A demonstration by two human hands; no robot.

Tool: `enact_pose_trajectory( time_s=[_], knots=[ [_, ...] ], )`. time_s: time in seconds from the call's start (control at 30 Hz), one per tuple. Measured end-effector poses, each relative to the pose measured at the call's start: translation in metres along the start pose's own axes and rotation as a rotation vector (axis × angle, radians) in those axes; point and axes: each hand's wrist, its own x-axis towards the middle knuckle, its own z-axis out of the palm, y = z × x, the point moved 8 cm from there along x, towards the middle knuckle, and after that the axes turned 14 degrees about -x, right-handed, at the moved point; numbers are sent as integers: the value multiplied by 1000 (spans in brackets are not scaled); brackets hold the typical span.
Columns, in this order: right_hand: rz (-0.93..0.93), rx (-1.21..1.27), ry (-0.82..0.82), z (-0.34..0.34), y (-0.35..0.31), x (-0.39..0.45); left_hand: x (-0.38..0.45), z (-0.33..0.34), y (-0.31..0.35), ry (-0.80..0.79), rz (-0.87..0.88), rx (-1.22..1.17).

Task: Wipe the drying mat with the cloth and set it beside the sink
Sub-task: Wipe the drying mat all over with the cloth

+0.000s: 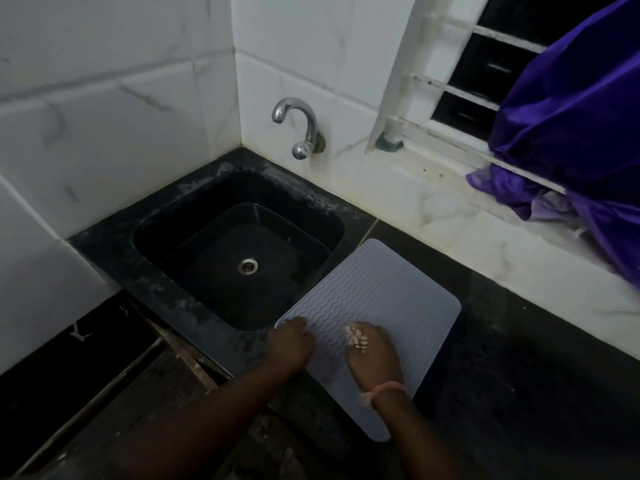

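Both hands are working the mat (377, 299): left hand (290, 344) pinching its corner by the sink (239, 247), right hand (372, 351) clutching a small pale cloth (356, 336). Wiping should probably be following the ridges, left hand anchoring on the tabletop (519, 358).

— What colour was the drying mat (377, 296)?
— Pale grey, ribbed with wavy zigzag lines.
— And the sink (194, 209)?
— Black, like the worktop (519, 341). The wall tiles (104, 116) were white with grey veining, the curtain (571, 116) deep purple.
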Motion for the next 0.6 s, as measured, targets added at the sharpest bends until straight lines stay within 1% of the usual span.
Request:
enact_pose_trajectory(
  time_s=[0.03, 0.1, 0.17, 0.23, 0.3, 0.37, 0.6],
  knots=[
    [-3, -45, -15, 1, 12, 8, 7, -6, -4, 43, 3, 118],
    [-50, -21, -35, -1, 31, 15, 15, -11, -14, 59, -32, 214],
    [-114, 82, -27, -5, 51, 20, 19, -9, -19, 77, -66, 267],
    [-67, 234, -3, -12, 72, 21, 20, -12, -17, 143, -60, 295],
    [-38, 315, 47, -15, 88, 23, 20, -13, -12, 208, -42, 253],
    [-71, 328, 65, -15, 93, 26, 20, -15, -9, 245, -40, 201],
    [-116, 377, -22, -24, 105, 38, 26, -13, -16, 303, -142, 111]
  ],
)
